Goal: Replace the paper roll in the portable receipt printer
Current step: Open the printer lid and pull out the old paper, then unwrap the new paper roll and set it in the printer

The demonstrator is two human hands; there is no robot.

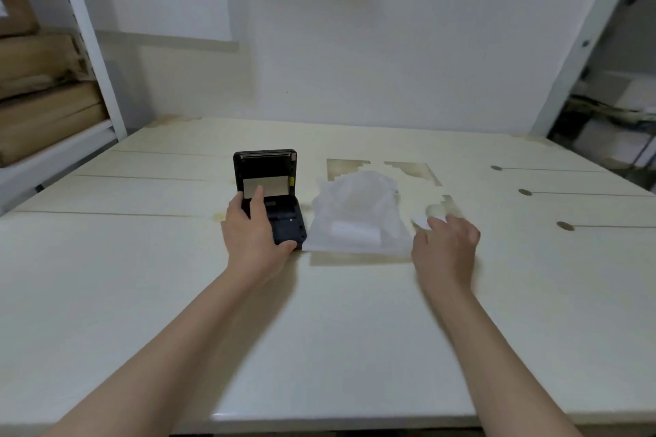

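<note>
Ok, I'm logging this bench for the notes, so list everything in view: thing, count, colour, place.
receipt printer: 1, black, lid raised, table centre-left
plastic bag: 1, clear white, right of the printer
paper roll: 1, white, inside the bag
small roll: 1, whitish, on the table right of the bag; blurred
table: 1, cream, worn patches
cardboard boxes: several, brown, stacked on the shelf at left
shelf frame: 1, white, left
wall: white, behind the table
left hand: 1, gripping the printer body
right hand: 1, by the small roll; contact unclear
</note>
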